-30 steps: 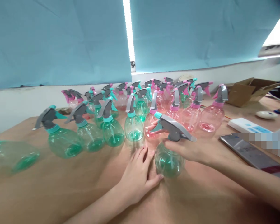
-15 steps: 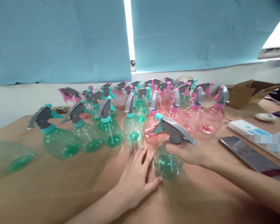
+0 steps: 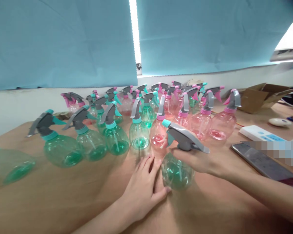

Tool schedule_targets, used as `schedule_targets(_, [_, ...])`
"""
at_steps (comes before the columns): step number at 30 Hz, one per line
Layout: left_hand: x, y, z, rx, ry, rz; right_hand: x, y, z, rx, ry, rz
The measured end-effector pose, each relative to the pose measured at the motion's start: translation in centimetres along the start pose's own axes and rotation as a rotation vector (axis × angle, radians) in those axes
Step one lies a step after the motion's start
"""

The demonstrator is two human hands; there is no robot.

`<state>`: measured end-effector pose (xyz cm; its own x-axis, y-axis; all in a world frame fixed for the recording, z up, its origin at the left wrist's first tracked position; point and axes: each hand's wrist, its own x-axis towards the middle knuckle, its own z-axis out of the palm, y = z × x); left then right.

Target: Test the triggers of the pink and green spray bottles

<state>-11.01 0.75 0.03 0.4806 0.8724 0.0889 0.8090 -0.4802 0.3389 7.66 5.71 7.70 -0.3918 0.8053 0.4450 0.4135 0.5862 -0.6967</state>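
My right hand (image 3: 192,159) is wrapped round the neck of a green spray bottle (image 3: 177,174), just under its grey trigger head with a turquoise nozzle. The bottle stands upright on the table, its nozzle pointing left. Flat on the tabletop just left of it lies my left hand (image 3: 144,185), fingers stretched forward and holding nothing; its thumb tip is close to the bottle's side. Straight ahead of the left hand stands a clear spray bottle (image 3: 139,138) with a turquoise collar. A pink spray bottle (image 3: 158,131) is right beside that one.
Several green and pink spray bottles stand in rows towards the wall. At far left is a green bottle (image 3: 12,167), its top out of view. To the right are a phone (image 3: 261,162), a white power strip (image 3: 261,133), a white mouse (image 3: 280,122) and an open cardboard box (image 3: 255,97).
Hardly anything differs. The view has shifted very slightly; my right hand keeps its hold on the green spray bottle and my left hand stays flat on the table.
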Motion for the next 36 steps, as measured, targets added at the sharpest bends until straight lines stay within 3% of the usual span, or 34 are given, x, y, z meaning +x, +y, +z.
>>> schedule_targets(13, [0.1,0.0,0.1,-0.019,0.038,0.022,1.0,-1.1,-0.1,0.137,0.000,-0.073])
schedule_targets(36, [0.2,0.0,0.0,0.018,0.014,0.004,0.6,-0.2,0.4,0.302,0.009,-0.010])
